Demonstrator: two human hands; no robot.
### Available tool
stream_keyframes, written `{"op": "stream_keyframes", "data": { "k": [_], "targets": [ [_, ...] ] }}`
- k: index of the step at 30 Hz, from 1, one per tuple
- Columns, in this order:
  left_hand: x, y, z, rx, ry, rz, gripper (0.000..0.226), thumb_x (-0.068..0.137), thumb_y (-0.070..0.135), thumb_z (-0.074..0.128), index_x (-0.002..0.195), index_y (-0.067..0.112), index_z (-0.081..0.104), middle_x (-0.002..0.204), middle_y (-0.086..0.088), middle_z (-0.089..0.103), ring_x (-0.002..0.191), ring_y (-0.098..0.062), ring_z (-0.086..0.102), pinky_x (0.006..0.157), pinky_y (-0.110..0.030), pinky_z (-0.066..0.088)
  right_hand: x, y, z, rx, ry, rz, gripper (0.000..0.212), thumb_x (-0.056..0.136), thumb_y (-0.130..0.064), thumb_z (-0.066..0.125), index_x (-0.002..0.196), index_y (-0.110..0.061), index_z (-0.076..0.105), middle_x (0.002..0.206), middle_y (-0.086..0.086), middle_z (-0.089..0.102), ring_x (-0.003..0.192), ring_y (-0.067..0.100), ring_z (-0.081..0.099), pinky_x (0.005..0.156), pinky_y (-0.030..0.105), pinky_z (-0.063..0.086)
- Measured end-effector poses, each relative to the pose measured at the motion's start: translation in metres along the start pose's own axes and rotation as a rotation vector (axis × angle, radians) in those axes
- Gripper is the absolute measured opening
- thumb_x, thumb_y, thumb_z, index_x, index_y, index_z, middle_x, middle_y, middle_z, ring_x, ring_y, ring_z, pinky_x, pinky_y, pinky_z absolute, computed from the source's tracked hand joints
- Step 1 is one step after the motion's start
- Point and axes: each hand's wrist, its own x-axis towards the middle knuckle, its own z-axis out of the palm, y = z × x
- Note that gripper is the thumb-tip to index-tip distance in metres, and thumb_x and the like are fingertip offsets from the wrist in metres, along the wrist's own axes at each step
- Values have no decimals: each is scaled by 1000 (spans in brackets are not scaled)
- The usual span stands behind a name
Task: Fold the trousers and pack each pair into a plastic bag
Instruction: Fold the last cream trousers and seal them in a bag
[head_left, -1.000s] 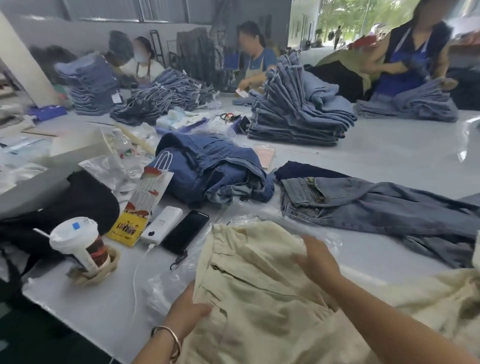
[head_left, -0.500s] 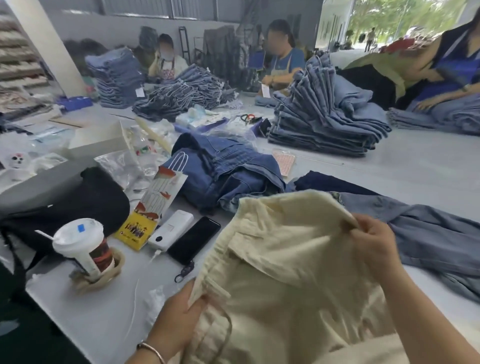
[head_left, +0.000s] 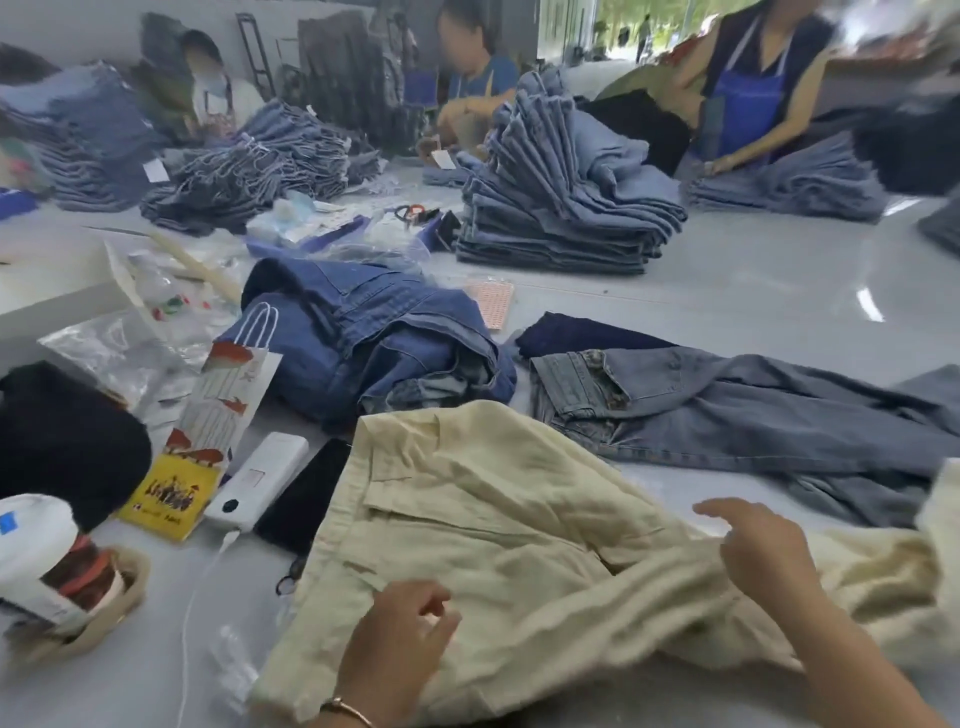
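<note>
Cream trousers (head_left: 519, 525) lie spread and creased across the lower centre of the frame, waistband toward centre-left; not yet folded, not bagged. Left hand (head_left: 400, 644), lower centre, rests on the cloth with fingers loosely curled, gripping nothing evident. Right hand (head_left: 763, 551), lower right, hovers at the fabric with fingers relaxed and apart, holding nothing. Grey jeans (head_left: 727, 415), centre right, lie unfolded. Clear plastic bags (head_left: 114, 353), centre left, appear unused. Judgement: early stage; folding and bagging remain.
</note>
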Motion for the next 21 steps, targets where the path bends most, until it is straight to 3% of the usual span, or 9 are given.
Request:
{"op": "stream_keyframes", "data": {
  "k": [4, 7, 10, 12, 14, 16, 18, 20, 21],
  "targets": [
    [-1, 36, 43, -83, -217, 71, 18, 75, 47, 72, 73, 55, 57, 82, 22, 63, 74, 9, 57, 70, -4, 40, -17, 70, -8, -328, -133, -54, 66, 88, -1, 37, 140, -42, 38, 142, -11, 43, 122, 15, 45, 96, 28, 41],
    [6, 67, 62, -110, -211, 118, 31, 68, 48, 78, 91, 51, 56, 91, 22, 62, 87, 4, 57, 74, -2, 38, -34, 94, 4, -332, -269, -51, 69, 89, -6, 34, 147, -41, 24, 141, -2, 33, 118, 22, 48, 92, 34, 45],
    [15, 102, 82, -36, -254, 173, 51, 68, 38, 79, 113, 39, 54, 95, 14, 58, 91, -3, 55, 82, -12, 41, -42, 100, 0, -369, -277, -35, 48, 90, -12, 37, 133, -32, 41, 133, 4, 39, 107, 26, 57, 81, 35, 47],
    [14, 126, 86, 62, -260, 217, 34, 73, 27, 71, 101, 42, 59, 81, 13, 57, 86, -9, 56, 79, -20, 44, -51, 102, -19, -368, -100, -54, 30, 86, -12, 49, 114, -21, 57, 119, 7, 50, 102, 28, 58, 77, 36, 49],
    [7, 147, 81, 134, -175, 280, 21, 73, 21, 60, 76, 41, 61, 74, 12, 60, 86, -15, 60, 71, -27, 43, -62, 113, -45, -273, 300, -118, 20, 65, -3, 69, 85, -8, 66, 95, 15, 59, 87, 36, 60, 65, 41, 50],
    [1, 160, 68, 98, -10, 348, 23, 61, 22, 51, 71, 34, 68, 77, 4, 68, 85, -24, 62, 66, -31, 42, -83, 123, -78, -213, 658, -193, 21, 47, -1, 75, 63, -5, 63, 84, 17, 62, 79, 38, 60, 65, 42, 47],
    [-6, 164, 53, 103, 163, 415, 36, 54, 21, 44, 75, 26, 73, 77, -4, 69, 80, -33, 62, 64, -35, 44, -113, 126, -100, -115, 789, -350, 17, 49, -9, 74, 58, -9, 60, 84, 12, 66, 77, 34, 61, 66, 38, 48],
    [-11, 159, 43, 156, 263, 418, 33, 57, 17, 45, 74, 24, 72, 79, -6, 69, 78, -34, 61, 61, -35, 43, -149, 123, -98, -151, 590, -433, 23, 47, -20, 79, 57, -14, 59, 70, 4, 63, 60, 27, 61, 51, 30, 46],
    [-13, 154, 42, 225, 250, 371, 24, 62, 16, 48, 70, 27, 67, 81, -5, 68, 81, -33, 61, 60, -33, 42, -164, 119, -89, -221, 362, -420, 26, 51, -29, 80, 65, -16, 62, 71, 3, 64, 62, 25, 63, 52, 28, 45]
  ]
}}
